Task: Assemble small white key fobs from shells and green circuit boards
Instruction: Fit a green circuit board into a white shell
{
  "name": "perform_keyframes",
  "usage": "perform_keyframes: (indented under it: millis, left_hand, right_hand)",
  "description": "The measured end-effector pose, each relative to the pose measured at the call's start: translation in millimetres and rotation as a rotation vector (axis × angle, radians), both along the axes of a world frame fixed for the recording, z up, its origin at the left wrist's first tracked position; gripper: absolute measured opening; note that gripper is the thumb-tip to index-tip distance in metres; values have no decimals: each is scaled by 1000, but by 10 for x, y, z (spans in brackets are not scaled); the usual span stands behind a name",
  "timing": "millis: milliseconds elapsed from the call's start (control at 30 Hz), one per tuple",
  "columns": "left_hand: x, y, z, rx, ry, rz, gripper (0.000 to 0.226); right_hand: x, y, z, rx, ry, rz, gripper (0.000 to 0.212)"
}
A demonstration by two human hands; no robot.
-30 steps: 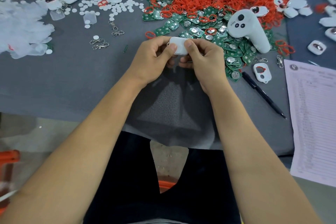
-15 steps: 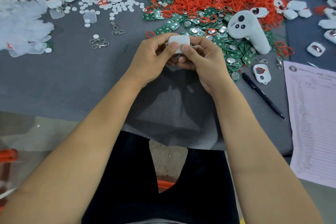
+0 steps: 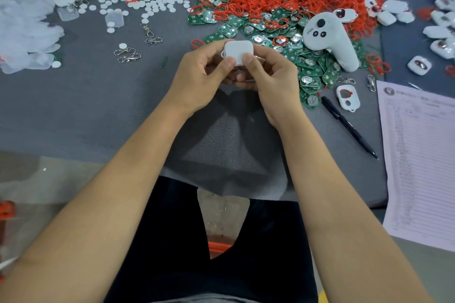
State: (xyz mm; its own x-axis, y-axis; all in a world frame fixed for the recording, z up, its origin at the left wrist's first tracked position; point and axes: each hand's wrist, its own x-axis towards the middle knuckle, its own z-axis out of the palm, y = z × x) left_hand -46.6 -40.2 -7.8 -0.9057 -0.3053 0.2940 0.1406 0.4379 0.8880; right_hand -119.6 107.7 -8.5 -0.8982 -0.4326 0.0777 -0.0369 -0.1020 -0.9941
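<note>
Above grey table [image 3: 73, 110], L hand [image 3: 197, 81] & R hand [image 3: 273, 81] both pinch white fob [image 3: 238, 52].

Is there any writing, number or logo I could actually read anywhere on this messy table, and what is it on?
"0105": small dark digits, tilted, on the head of the white handheld controller, beside its buttons.
Paper form at the right: a round emblem, a heading and many ruled lines of print, all too small and blurred to read.
White key fob in the hands: no marking on the face that shows.
</note>
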Motion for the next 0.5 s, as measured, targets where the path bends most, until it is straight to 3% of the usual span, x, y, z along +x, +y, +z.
perform_keyframes:
  millis: [100, 500]
  left_hand:
    - [-3, 15, 3, -64, -2, 24, 32]
    - [14, 50, 24, 91, 60, 11, 20]
  right_hand:
    - [-8, 1, -7, 24, 1, -3, 20]
    - [10, 35, -2, -88, -4, 25, 16]
